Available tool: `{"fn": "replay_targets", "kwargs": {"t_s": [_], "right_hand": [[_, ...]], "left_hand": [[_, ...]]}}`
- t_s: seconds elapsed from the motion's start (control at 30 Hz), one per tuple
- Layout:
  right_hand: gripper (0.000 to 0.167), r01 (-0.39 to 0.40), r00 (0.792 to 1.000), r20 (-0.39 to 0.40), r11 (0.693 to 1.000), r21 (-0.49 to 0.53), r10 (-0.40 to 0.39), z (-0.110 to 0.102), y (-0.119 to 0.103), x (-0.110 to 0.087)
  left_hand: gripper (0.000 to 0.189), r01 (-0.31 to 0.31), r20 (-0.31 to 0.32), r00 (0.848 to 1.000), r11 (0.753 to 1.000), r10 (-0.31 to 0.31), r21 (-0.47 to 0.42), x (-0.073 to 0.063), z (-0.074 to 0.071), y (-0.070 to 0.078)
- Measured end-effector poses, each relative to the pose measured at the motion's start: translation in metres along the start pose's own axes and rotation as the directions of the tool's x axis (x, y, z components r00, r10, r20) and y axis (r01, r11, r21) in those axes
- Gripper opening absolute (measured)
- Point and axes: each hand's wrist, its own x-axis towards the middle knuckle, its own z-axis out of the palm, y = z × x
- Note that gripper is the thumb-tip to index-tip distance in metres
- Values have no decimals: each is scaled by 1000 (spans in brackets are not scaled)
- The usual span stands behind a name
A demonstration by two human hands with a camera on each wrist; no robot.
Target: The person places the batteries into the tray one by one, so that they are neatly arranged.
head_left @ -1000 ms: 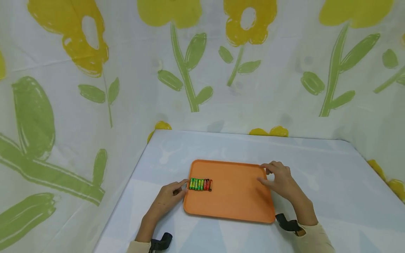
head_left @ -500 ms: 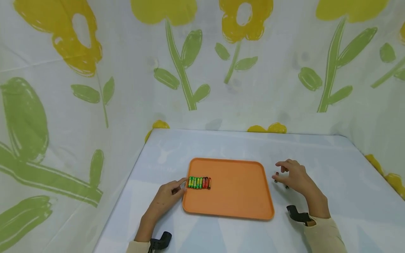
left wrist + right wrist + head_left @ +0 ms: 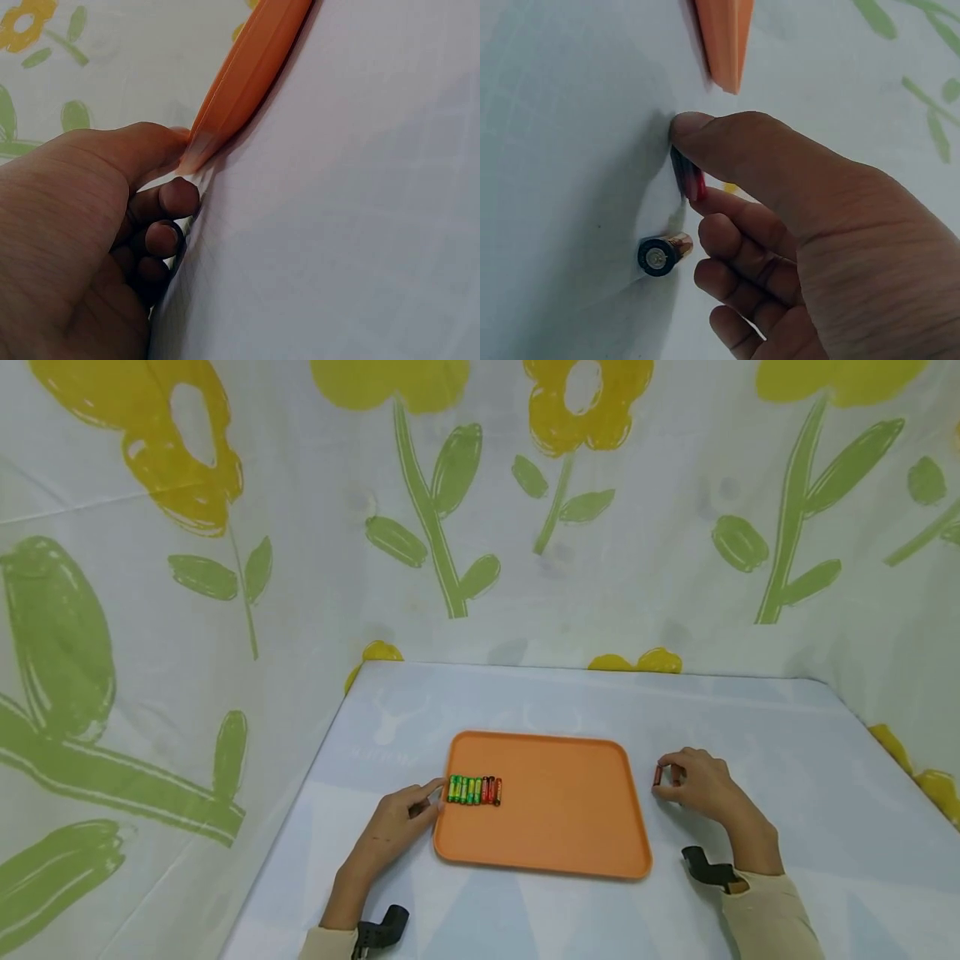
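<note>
To the right of the orange tray (image 3: 558, 810), my right hand (image 3: 701, 785) pinches a small red battery (image 3: 657, 775) between thumb and index finger. In the right wrist view this battery (image 3: 691, 178) is partly hidden behind the thumb, close over the tabletop. Another battery (image 3: 664, 253), gold with a dark end, lies beside the curled fingers. My left hand (image 3: 397, 827) holds the tray's left edge; in the left wrist view the thumb and index fingertips are right at the rim (image 3: 225, 112). On the tray's left side, several green batteries (image 3: 464, 790) and three red ones (image 3: 491, 791) form a side-by-side row.
The tray lies on a table (image 3: 525, 914) with a pale patterned cover. Behind and beside it hang white cloth walls (image 3: 315, 568) printed with yellow flowers. Black wrist mounts (image 3: 708, 868) are strapped to both wrists.
My right hand has moved from over the tray's right edge to the table right of it, and its thumb and index finger have closed on a red battery. The left hand stays at the tray.
</note>
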Motion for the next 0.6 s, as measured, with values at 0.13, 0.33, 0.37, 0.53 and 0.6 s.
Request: {"fn": "replay_targets", "kwargs": {"t_s": [0.13,0.33,0.37,0.53,0.6], "right_hand": [[31,-10,1000,8,1000,10,10,1,0,-1],[33,3,1000,-25,1000,15,-2,-4,-7,-2],[34,11,999,-35,1000,19,-11,-5,-9,-2],[33,59,995,-80,996,64,-54,-9,-22,-2],[32,90,992,-100,993,81,-82,-10,-28,-1]], "left_hand": [[41,12,12,1000,1000,-12,-6,0,0,0],[41,14,21,1000,1000,-14,-11,0,1,0],[41,13,20,1000,1000,-13,-14,0,1,0],[41,12,10,1000,1000,-12,-9,0,1,-1],[41,12,10,1000,1000,-12,-4,0,1,-2]]}}
